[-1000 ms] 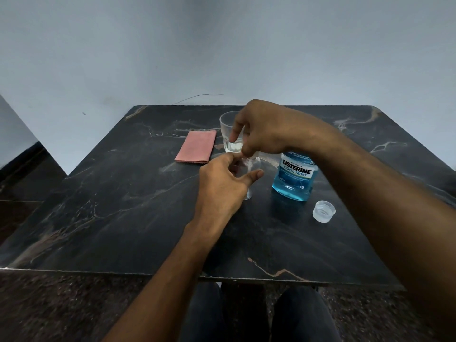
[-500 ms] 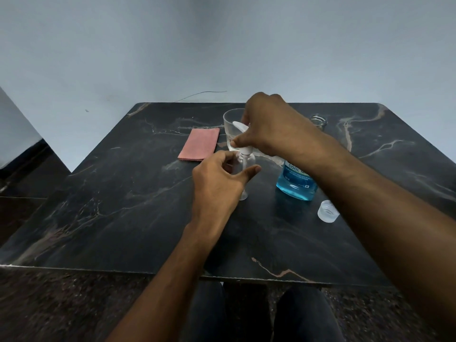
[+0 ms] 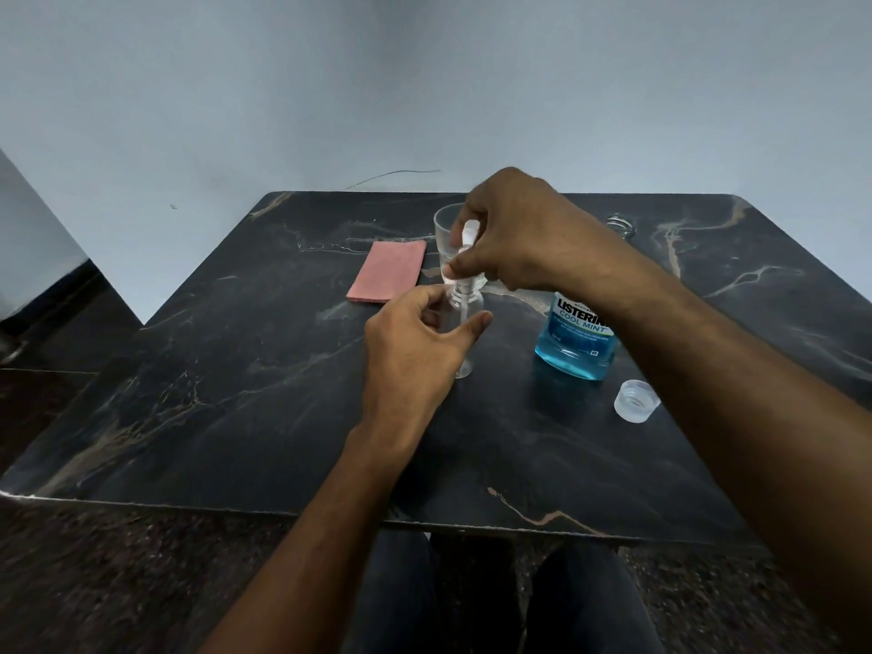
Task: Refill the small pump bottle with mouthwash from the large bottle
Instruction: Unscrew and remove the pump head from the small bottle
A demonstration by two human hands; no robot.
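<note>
Head view: left hand (image 3: 409, 344) grip around small pump bottle (image 3: 465, 318), right hand (image 3: 512, 236) on pump head (image 3: 468, 238)

Single head-worn wide-angle view, looking forward and down from the near edge of the black marble table (image 3: 188, 417), close enough that both forearms run in from the bottom of frame. It faces the pale wall (image 3: 330, 87) behind the table's far edge, whole tabletop in frame, knees showing below its near edge. No second view, so no overlap.
</note>
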